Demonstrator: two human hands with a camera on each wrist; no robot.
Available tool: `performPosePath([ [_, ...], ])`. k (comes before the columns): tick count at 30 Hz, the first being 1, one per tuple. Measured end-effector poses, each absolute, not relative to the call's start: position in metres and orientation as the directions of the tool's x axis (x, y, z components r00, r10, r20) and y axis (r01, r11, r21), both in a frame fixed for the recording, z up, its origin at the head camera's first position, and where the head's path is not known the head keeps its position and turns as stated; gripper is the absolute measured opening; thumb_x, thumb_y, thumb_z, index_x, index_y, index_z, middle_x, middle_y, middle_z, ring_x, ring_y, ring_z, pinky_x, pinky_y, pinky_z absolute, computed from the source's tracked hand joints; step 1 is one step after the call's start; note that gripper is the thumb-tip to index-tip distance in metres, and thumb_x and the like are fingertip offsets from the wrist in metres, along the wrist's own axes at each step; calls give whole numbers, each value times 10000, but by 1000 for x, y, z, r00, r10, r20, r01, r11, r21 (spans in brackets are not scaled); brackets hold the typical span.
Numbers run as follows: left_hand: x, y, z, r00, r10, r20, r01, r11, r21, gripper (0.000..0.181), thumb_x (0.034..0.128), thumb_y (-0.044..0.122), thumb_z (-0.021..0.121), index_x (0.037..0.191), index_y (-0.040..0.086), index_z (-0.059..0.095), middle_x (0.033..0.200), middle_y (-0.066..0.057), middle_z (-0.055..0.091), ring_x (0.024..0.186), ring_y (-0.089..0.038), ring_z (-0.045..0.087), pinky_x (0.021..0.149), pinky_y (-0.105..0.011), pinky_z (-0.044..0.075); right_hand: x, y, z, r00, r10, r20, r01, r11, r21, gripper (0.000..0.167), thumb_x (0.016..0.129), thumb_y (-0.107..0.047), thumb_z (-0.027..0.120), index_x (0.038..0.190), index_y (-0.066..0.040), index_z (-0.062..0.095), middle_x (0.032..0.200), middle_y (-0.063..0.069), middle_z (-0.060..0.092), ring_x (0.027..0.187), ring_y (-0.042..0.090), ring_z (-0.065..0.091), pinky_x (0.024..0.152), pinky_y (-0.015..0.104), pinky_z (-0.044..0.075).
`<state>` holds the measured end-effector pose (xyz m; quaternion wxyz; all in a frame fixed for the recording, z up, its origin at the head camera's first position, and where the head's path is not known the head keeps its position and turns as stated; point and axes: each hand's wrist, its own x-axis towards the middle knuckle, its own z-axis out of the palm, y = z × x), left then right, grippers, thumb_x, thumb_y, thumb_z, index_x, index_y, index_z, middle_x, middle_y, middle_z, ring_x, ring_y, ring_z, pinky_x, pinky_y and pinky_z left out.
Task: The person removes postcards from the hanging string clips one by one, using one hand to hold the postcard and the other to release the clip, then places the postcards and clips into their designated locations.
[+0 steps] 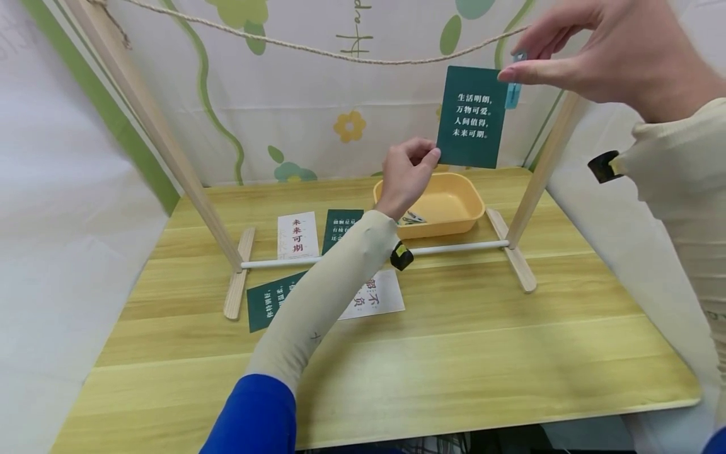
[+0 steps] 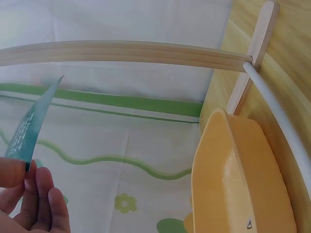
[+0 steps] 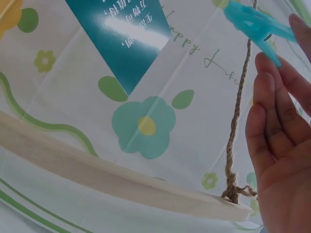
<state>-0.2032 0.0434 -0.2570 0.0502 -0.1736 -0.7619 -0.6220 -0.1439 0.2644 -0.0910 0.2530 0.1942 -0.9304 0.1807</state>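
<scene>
My left hand (image 1: 405, 180) pinches the lower left corner of a dark green card (image 1: 471, 120) with white Chinese writing, held up below the rope. In the left wrist view the same card (image 2: 31, 124) stands nearly edge-on between thumb and fingers. A light blue clothespin (image 1: 513, 94) is pinched in my right hand (image 1: 618, 57), near the card's upper right edge. From the right wrist, the clothespin (image 3: 252, 26) appears at the rope (image 3: 238, 107), apart from the card (image 3: 126, 43); whether it bites the rope I cannot tell.
The rope (image 1: 351, 60) sags between wooden posts (image 1: 170, 151), joined low down by a white rod (image 1: 459, 249). A yellow basin (image 1: 454, 205) behind the rod holds several small clips (image 1: 413, 218). White cards (image 1: 297, 234) and green cards (image 1: 266, 302) lie on the wooden table (image 1: 482, 359).
</scene>
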Motion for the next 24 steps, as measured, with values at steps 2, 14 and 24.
performPosePath([
  [2, -204, 42, -258, -937, 196, 291, 324, 168, 931, 177, 1059, 151, 650, 1138, 51, 774, 1000, -61, 725, 860, -118, 599, 722, -149, 498, -143, 263, -92, -792, -287, 538, -466, 854, -231, 206, 917, -196, 844, 1049, -40, 816, 845, -440, 545, 820, -70, 483, 737, 60, 402],
  [14, -202, 31, -265, -948, 174, 266, 293, 147, 945, 181, 1060, 148, 649, 1142, 38, 767, 1001, -77, 728, 862, -132, 605, 728, -152, 500, -145, 262, -105, -763, -371, 529, -527, 831, -177, 159, 891, -192, 871, 990, -76, 829, 812, -474, 527, 775, -163, 502, 823, 63, 397],
  [24, -200, 27, -269, -949, 171, 263, 287, 133, 949, 182, 1058, 149, 653, 1146, 37, 767, 980, -81, 731, 862, -144, 634, 742, -173, 512, -148, 263, -115, -793, -359, 493, -507, 837, -207, 129, 894, -231, 872, 962, -128, 835, 790, -439, 574, 758, -146, 551, 687, 39, 404],
])
